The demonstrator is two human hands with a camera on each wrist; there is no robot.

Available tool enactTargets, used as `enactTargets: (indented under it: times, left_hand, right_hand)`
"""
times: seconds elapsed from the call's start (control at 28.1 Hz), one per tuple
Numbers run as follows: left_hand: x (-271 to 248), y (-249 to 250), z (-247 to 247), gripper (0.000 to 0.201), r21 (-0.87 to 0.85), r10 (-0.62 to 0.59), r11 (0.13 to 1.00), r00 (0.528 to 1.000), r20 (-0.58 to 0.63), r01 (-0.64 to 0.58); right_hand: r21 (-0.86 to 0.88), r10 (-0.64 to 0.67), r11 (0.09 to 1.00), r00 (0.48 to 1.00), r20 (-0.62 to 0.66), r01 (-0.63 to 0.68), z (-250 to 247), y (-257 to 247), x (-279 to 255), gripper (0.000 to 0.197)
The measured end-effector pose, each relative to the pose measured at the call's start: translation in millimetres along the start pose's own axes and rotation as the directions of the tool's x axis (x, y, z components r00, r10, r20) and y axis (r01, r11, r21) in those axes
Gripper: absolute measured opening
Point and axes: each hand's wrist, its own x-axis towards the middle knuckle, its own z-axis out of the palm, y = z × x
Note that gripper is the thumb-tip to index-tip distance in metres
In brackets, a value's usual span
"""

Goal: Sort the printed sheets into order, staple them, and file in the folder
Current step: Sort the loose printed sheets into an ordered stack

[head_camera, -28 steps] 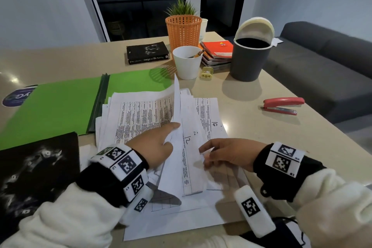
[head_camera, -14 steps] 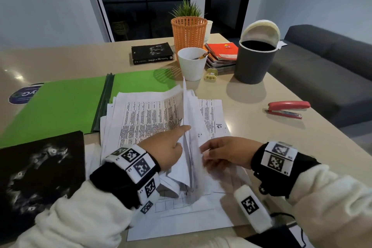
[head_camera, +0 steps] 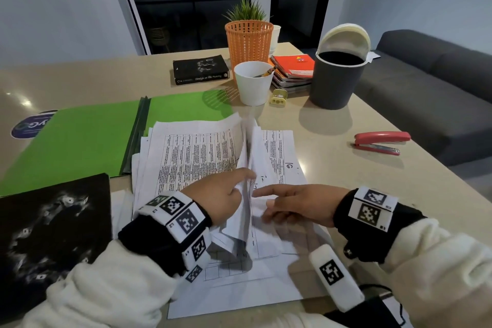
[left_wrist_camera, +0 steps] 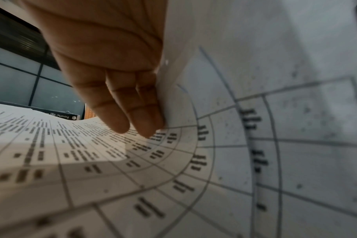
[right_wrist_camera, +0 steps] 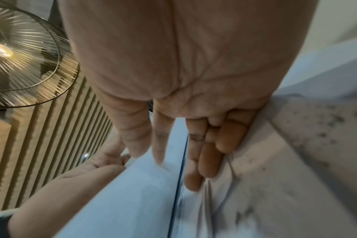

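Your left hand (head_camera: pixel 221 194) now pinches the lifted sheets (head_camera: pixel 246 168) nearly upright, thumb against fingers. Your right hand (head_camera: pixel 298 205) has let go, fingers extended beside them. You're still sorting; the stapler (head_camera: pixel 380 141) waits.

Grey sofa (head_camera: pixel 436 82), dark glass doors (head_camera: pixel 191 0), pale walls (head_camera: pixel 53 2)

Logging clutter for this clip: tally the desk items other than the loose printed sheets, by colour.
Green: 1, open folder
Red: 1, stapler
Orange: 2, basket, top notebook
Black: 2, far book, near book
White: 1, cup
Grey: 1, bin
Yellow: 1, sharpener
Total: 9
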Motion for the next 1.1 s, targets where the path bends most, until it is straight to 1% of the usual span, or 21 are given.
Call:
enactTargets:
  times: [0.07, 0.11, 0.18, 0.21, 0.29, 0.39, 0.46, 0.53, 0.64, 0.71, 0.82, 0.93, 1.03, 1.1]
  left_hand:
    - [-1.2, 0.5, -1.5, 0.055, -0.006, 0.051, 0.999, 0.999, -0.001, -0.051]
    - [-1.4, 0.9, -2.0, 0.054, -0.013, 0.056, 0.998, 0.998, 0.001, -0.056]
    - [-0.4, 2.9, -2.3, 0.040, 0.001, 0.033, 0.999, 0.999, 0.008, -0.033]
    - [0.1, 4.1, -2.4, 0.034, 0.020, 0.016, 1.000, 1.000, 0.001, -0.016]
    - [-0.9, 6.6, -2.5, 0.028, 0.031, -0.004, 1.000, 1.000, -0.026, 0.004]
    - [-2.6, 7.4, -1.8, 0.025, 0.003, -0.013, 1.000, 0.998, -0.057, 0.014]
    - [-1.9, 5.9, -1.3, 0.025, -0.003, -0.022, 1.000, 0.998, -0.056, 0.022]
    - [-0.7, 3.5, -0.7, 0.026, -0.009, -0.030, 1.000, 0.999, -0.043, 0.030]
    - [-0.9, 3.5, 0.3, 0.029, -0.024, -0.054, 0.998, 0.999, 0.004, 0.054]
    - [-1.3, 5.5, 1.4, 0.026, -0.007, -0.064, 0.998, 0.998, 0.027, 0.064]
    - [-2.1, 8.0, 2.3, 0.020, 0.049, -0.062, 0.997, 0.998, 0.017, 0.061]
    - [-3.6, 8.3, 1.2, 0.010, 0.022, -0.053, 0.998, 0.999, 0.009, 0.053]
    - [-2.8, 8.1, -1.2, 0.025, 0.023, -0.030, 0.999, 0.999, 0.032, 0.029]
    - [-2.1, 8.1, -2.2, 0.031, 0.016, -0.035, 0.999, 0.998, 0.051, 0.034]
  right_hand:
    - [-0.041, -0.028, 0.999, 0.999, 0.029, 0.030, 1.1, 0.2, -0.9, 0.032]
    - [-0.066, -0.034, 0.997, 0.998, 0.047, 0.038, 2.0, -0.1, -1.3, 0.035]
    - [-0.077, -0.032, 0.996, 0.997, 0.069, 0.037, 3.8, -0.5, -1.1, 0.036]
    - [-0.050, -0.031, 0.998, 0.998, 0.059, 0.034, 3.8, 0.1, -0.2, 0.036]
    - [0.037, -0.028, 0.999, 1.000, -0.015, 0.028, 2.0, 3.6, 2.2, 0.032]
    - [0.197, 0.007, 0.980, 0.984, -0.180, 0.029, -5.1, 8.8, 3.3, 0.025]
    - [0.267, 0.027, 0.963, 0.977, -0.212, 0.031, -9.9, 9.7, 1.1, 0.020]
    - [0.266, 0.044, 0.964, 0.983, -0.178, 0.005, -12.7, 8.8, -2.5, 0.018]
    - [0.207, 0.067, 0.977, 0.993, -0.095, -0.046, -12.4, 7.6, -6.2, 0.020]
    - [0.183, 0.079, 0.981, 0.995, -0.061, -0.067, -10.6, 6.9, -6.4, 0.020]
    - [0.171, 0.076, 0.983, 0.996, -0.045, -0.067, -7.7, 4.6, -4.1, 0.019]
    - [0.195, 0.050, 0.980, 0.998, -0.048, -0.040, -4.5, 1.2, -2.6, 0.018]
    - [0.202, 0.026, 0.979, 0.998, -0.061, -0.013, -1.9, 0.0, -2.6, 0.017]
    - [0.191, 0.013, 0.981, 0.997, -0.079, 0.003, -1.3, 0.5, -2.0, 0.018]
